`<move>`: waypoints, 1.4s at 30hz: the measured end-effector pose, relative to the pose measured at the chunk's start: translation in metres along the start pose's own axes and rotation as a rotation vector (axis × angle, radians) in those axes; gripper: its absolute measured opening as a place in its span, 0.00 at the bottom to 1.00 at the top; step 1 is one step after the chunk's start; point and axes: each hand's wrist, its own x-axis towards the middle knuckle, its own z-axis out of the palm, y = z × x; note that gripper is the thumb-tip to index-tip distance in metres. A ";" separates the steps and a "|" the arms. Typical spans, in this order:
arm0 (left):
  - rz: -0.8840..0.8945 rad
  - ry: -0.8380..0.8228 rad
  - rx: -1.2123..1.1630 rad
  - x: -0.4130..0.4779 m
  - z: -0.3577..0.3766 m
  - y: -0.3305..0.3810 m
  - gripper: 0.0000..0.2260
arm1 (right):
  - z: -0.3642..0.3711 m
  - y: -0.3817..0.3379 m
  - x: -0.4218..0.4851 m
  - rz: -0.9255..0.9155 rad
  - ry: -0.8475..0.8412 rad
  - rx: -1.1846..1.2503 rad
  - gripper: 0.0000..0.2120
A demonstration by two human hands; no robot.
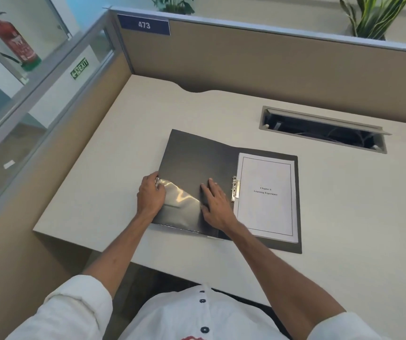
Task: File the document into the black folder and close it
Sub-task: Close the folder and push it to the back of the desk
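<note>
Desk [103, 192]: black folder [197, 153] lies open at centre. Document [265, 197], white titled sheet, sits on its 3 o'clock leaf, apparently under the metal clip [235, 188]; filing looks done. Right hand [215, 204], fingers spread flat, steadies the left leaf. Left hand [151, 192] pinches the 9 o'clock edge, likely to swing the cover shut.

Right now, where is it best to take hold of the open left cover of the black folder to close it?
Probably the outer left edge of the left cover, from the left, where the left hand already sits. The spine by the metal clip is the hinge, and that edge swings over the document.
</note>
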 end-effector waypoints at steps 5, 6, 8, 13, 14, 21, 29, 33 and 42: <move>-0.023 0.109 -0.136 -0.011 -0.013 0.023 0.23 | -0.008 0.001 -0.004 -0.006 0.003 0.201 0.38; -0.012 0.123 -0.149 -0.013 -0.015 0.030 0.22 | -0.011 0.002 -0.006 -0.007 0.015 0.251 0.38; 0.037 0.138 -0.180 -0.019 -0.020 0.047 0.20 | -0.017 0.004 -0.009 -0.002 0.048 0.356 0.37; 0.235 -0.100 -0.436 -0.034 -0.031 0.094 0.17 | -0.040 0.009 -0.015 0.054 0.156 0.636 0.34; 0.272 -0.203 -0.490 -0.038 -0.030 0.102 0.17 | -0.047 0.011 -0.017 0.057 0.193 0.708 0.33; 0.520 -0.497 -0.370 -0.073 0.024 0.136 0.20 | -0.093 0.045 -0.036 0.096 0.349 1.027 0.17; 0.772 -0.532 0.065 -0.094 0.101 0.155 0.24 | -0.124 0.096 -0.090 0.205 0.360 1.233 0.25; 0.794 -0.562 0.262 -0.100 0.132 0.159 0.25 | -0.132 0.132 -0.114 0.313 0.351 1.300 0.31; 0.705 -0.675 0.547 -0.115 0.170 0.133 0.26 | -0.127 0.180 -0.145 0.657 0.485 0.896 0.14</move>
